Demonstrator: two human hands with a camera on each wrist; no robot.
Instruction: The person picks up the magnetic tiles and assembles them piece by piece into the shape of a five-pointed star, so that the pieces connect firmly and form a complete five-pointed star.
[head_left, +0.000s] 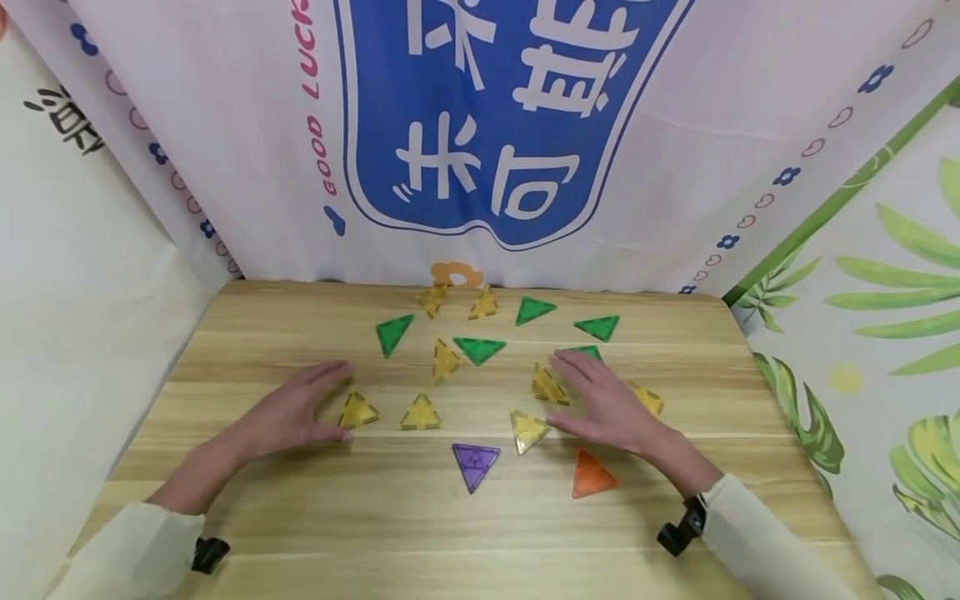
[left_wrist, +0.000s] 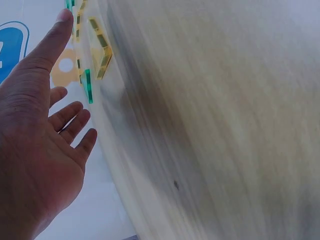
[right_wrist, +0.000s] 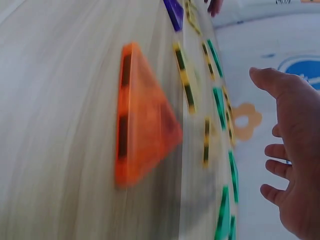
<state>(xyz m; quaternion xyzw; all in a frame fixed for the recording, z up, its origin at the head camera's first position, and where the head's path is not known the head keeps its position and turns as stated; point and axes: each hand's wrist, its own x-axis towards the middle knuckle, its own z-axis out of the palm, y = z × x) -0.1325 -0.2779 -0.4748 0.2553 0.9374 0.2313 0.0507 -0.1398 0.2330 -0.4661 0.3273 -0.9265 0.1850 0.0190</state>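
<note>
Flat translucent triangular tiles in yellow, green, purple and orange lie scattered over the table. My left hand (head_left: pixel 288 417) has its fingers relaxed and spread, with a yellow triangle tile (head_left: pixel 358 411) just beyond the thumb and fingertips. Nothing is in its grasp in the left wrist view. Over the right part of the tiles, my right hand (head_left: pixel 611 408) is likewise spread, holding nothing. Its fingers overlap a green tile (head_left: pixel 588 352), and a yellow tile (head_left: pixel 551 386) shows between thumb and fingers. Close to its thumb lies a pale yellow tile (head_left: pixel 528 430). The orange tile (right_wrist: pixel 145 120) sits nearer me.
A purple tile (head_left: pixel 476 465) lies at mid-table on the wooden tabletop (head_left: pixel 420 542). Several green tiles, one of them this green tile (head_left: pixel 480 349), and more yellow ones are toward the back edge. A printed cloth (head_left: pixel 262 167) hangs behind, with leaf-patterned fabric (head_left: pixel 892 333) at right.
</note>
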